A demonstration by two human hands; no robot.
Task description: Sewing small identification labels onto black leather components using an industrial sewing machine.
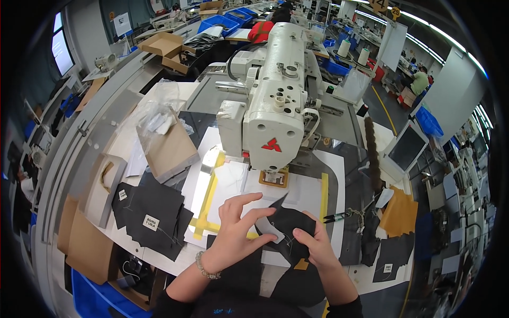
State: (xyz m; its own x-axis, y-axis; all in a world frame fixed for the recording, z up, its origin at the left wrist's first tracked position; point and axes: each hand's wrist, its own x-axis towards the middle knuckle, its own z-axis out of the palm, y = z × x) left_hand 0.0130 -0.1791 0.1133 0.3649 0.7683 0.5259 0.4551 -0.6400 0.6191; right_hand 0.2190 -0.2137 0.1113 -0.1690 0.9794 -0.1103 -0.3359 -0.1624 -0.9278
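Observation:
Both my hands are raised in front of the sewing machine, near my body. In my right hand a black fabric piece is pinched between thumb and fingers, with loose pale threads hanging near my thumb. My left hand has its thumb and index finger on a light grey slip against that fabric; the other fingers are spread. A dark pointed flap stands up beside the left index fingertip. More black fabric lies below, over my lap and the table edge.
Left of me lies a stack of black fabric pieces with white labels, beside open cardboard boxes. A white template with yellow tape lies under the machine head. To the right are thread snips, mustard fabric and a screen.

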